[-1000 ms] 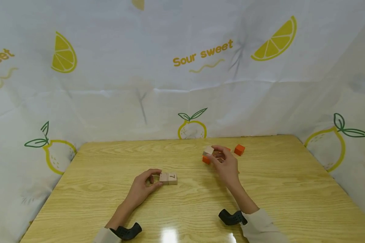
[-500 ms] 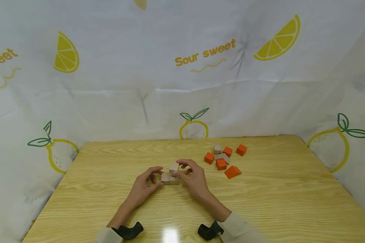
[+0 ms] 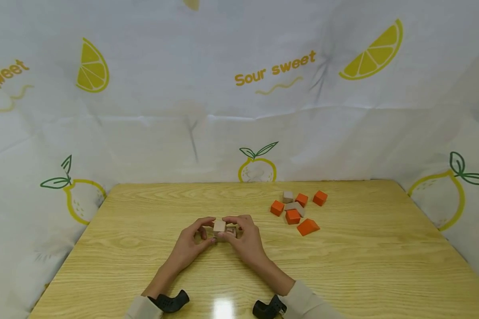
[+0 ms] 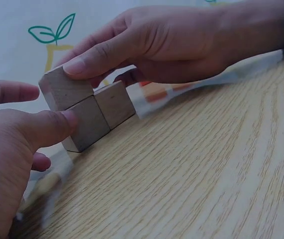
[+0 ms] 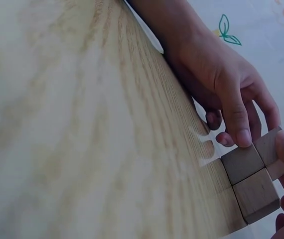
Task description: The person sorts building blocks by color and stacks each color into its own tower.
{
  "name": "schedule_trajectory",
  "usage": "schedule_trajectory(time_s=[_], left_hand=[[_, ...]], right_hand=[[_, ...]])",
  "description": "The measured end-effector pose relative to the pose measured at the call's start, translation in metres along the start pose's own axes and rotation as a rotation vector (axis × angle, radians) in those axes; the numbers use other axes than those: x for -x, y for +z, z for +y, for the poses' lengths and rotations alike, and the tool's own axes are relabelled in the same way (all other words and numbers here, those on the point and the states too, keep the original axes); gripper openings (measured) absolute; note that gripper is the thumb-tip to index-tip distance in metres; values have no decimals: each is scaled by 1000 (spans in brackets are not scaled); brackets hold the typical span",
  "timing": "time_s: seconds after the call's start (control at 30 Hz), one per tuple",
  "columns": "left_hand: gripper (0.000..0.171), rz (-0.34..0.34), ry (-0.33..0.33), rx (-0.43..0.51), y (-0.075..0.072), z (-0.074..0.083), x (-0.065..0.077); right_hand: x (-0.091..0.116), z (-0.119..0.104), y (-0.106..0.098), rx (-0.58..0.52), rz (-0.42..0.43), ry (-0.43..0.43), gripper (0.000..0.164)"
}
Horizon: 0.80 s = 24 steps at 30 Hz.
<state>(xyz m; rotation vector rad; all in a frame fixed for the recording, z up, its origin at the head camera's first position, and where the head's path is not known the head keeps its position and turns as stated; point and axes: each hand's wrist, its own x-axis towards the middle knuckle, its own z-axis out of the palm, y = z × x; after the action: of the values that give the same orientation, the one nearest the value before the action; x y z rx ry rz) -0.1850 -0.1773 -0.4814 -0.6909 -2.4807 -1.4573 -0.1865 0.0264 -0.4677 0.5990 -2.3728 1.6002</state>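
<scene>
In the head view my left hand (image 3: 187,248) and right hand (image 3: 248,243) meet at a small stack of plain wooden blocks on the table. My left thumb and fingers pinch the lower left block (image 4: 89,124) from its sides. Against it stands the lower right block (image 4: 115,103), which bears a dark printed mark on top in the head view. My right thumb and fingers hold an upper block (image 3: 219,225) squarely over the lower left one. The left wrist view shows that upper block touching the block below it.
To the right, several orange cubes (image 3: 292,216) lie loosely grouped with a plain wooden cube (image 3: 288,196) and a plain angled block (image 3: 295,208). An orange triangular block (image 3: 308,227) lies nearest on that side. A lemon-printed white cloth (image 3: 163,141) hangs behind the wood-grain table (image 3: 351,257).
My right hand has carried the plain block from the group at the right to above the pair, then further left onto the lower left block. My left hand has stayed by the pair.
</scene>
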Motion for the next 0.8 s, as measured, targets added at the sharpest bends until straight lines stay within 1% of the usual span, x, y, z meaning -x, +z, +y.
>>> schedule_trajectory(time_s=[0.27,0.43,0.8], left_hand=[[52,18,29,-16,0,0,0],[52,22,34,-33,0,-1,0],[53,30,53,-23,0,1,0]], right_hand=[[1,2,3,-2,4,-2,40],[0,3,5,2,2,-32,40],[1,6,6,6,22,-69,41]])
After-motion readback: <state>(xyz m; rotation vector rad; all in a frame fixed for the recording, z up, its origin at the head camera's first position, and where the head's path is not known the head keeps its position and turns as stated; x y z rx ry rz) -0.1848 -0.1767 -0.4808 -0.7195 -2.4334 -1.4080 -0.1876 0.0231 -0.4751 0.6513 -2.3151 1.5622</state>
